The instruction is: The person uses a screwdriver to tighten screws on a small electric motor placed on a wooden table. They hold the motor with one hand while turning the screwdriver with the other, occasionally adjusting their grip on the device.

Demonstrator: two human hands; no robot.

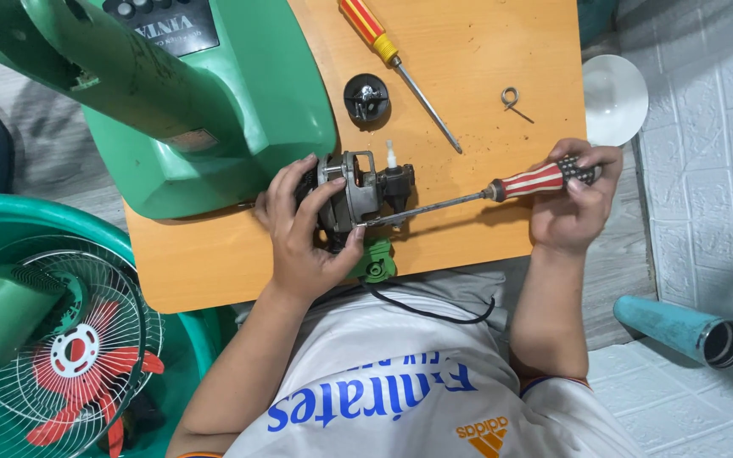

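A big green tub (181, 326) sits on the floor at the left. Inside it lies a fan guard (53, 339) made of white wire, and behind the wires are red blades (86, 399). A green fan part (2, 309) lies on top of the guard. At the right, a blue tube (680, 329) lies on its side on the floor. Its open end is dark, and I cannot tell if anything is in it. A white bowl (614, 97) sits by the table edge, and it looks bare inside.

The motor (358, 191) lies on the orange table (468, 51), near the front edge, right beside the big green fan body (214, 102). The left hand (303, 233) is wrapped around the left end of the motor. The fingers curl over the top and the thumb presses at the bottom, so the grip is tight on it. A small green piece (375, 263) sits just under the motor, and a black wire (434, 312) hangs down from there.

The right hand (574, 203) is closed around the red and white handle of a screwdriver (502, 188). The metal shaft runs left from the hand, and its tip touches the right side of the motor.

Farther back on the table lie a second screwdriver (396, 64) with a red and yellow handle, a black knob (366, 97) and a small wire clip (511, 97).
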